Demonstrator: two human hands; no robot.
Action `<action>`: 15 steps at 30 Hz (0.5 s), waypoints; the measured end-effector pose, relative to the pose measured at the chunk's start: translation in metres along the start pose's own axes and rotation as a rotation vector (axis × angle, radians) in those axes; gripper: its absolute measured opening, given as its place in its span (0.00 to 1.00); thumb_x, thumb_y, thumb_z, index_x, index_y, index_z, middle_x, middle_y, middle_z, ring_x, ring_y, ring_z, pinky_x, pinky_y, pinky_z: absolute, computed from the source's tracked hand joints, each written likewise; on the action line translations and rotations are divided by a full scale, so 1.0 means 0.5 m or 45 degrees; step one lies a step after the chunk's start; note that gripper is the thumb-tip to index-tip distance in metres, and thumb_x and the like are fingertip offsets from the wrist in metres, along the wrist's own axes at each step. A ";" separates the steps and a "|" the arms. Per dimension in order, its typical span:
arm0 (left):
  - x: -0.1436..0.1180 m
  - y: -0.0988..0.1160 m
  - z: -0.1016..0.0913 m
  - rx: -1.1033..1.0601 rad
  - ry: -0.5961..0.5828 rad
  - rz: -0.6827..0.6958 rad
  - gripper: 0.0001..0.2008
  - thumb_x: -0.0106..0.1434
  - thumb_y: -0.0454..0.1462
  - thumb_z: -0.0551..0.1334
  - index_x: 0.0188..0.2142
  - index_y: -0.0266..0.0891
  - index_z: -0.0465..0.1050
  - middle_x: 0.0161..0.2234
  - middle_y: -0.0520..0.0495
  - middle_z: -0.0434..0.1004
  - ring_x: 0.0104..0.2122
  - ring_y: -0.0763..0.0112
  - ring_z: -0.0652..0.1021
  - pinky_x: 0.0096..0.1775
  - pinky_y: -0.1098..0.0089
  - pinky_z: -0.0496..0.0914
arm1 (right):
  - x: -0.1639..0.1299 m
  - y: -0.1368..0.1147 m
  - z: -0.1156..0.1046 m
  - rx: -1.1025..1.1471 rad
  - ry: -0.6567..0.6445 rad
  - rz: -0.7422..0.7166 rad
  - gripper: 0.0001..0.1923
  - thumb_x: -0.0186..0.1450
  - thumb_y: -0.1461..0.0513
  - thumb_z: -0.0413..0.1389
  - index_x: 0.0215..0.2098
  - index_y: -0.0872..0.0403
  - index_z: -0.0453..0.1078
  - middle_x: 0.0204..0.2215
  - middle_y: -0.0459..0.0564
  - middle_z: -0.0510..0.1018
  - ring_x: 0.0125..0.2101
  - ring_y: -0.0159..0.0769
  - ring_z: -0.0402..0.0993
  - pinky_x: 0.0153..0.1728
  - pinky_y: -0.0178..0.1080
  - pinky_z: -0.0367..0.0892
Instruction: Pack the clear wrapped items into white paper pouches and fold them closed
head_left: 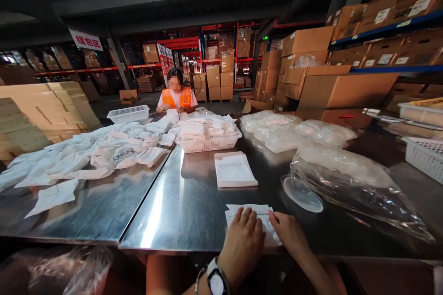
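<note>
My left hand (242, 242), with a watch on its wrist, lies flat with closed fingers on a small stack of white paper sheets (254, 212) at the near edge of the steel table (194, 203). My right hand (289, 233) rests on the right side of the same sheets, fingertips touching them. A neat stack of white printed bags (234, 169) lies just beyond, apart from both hands.
A white basket (207, 140) full of white bags stands mid-table. Loose white bags (104, 154) cover the left table. Clear plastic sacks (346, 175) lie to the right. A person in an orange vest (177, 97) works at the far end. Cardboard boxes (346, 87) fill the shelves.
</note>
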State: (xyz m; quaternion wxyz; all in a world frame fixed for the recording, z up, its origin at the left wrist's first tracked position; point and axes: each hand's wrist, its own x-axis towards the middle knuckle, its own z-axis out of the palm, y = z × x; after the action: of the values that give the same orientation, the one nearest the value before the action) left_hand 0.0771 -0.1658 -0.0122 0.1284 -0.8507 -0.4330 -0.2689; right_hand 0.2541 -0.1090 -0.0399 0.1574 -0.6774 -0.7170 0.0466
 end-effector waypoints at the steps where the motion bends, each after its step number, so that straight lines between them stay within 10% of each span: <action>1: 0.004 0.007 0.018 0.009 -0.051 0.012 0.16 0.67 0.37 0.55 0.51 0.33 0.70 0.52 0.37 0.74 0.54 0.56 0.72 0.57 0.54 0.65 | -0.002 0.002 0.000 -0.010 -0.007 -0.015 0.24 0.70 0.58 0.42 0.22 0.52 0.72 0.24 0.54 0.80 0.25 0.38 0.76 0.25 0.35 0.58; 6: 0.001 0.020 0.083 0.016 -0.247 -0.013 0.31 0.65 0.48 0.57 0.59 0.28 0.63 0.60 0.31 0.64 0.60 0.49 0.65 0.60 0.48 0.61 | -0.034 -0.009 -0.012 -0.382 0.192 0.047 0.18 0.69 0.63 0.42 0.33 0.54 0.74 0.26 0.56 0.79 0.25 0.43 0.77 0.25 0.39 0.65; 10: -0.001 0.008 0.077 -0.059 -0.332 0.012 0.31 0.66 0.48 0.55 0.62 0.31 0.59 0.61 0.32 0.62 0.62 0.50 0.62 0.61 0.45 0.57 | -0.042 -0.024 0.011 -0.404 0.478 -0.432 0.22 0.66 0.69 0.40 0.51 0.57 0.71 0.47 0.60 0.77 0.48 0.45 0.74 0.45 0.46 0.71; 15: -0.007 -0.040 0.044 -0.319 -0.413 0.081 0.35 0.63 0.55 0.57 0.66 0.50 0.50 0.66 0.45 0.54 0.64 0.52 0.57 0.59 0.35 0.53 | -0.016 0.025 0.088 -0.145 0.248 -0.535 0.28 0.71 0.53 0.38 0.59 0.60 0.64 0.58 0.60 0.68 0.58 0.47 0.64 0.55 0.52 0.66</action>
State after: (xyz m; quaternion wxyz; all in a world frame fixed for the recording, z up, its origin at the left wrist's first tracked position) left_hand 0.0668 -0.1461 -0.0328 -0.0414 -0.9054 -0.3842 -0.1759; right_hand 0.2535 -0.1096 -0.0865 0.1936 -0.5224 -0.8252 -0.0933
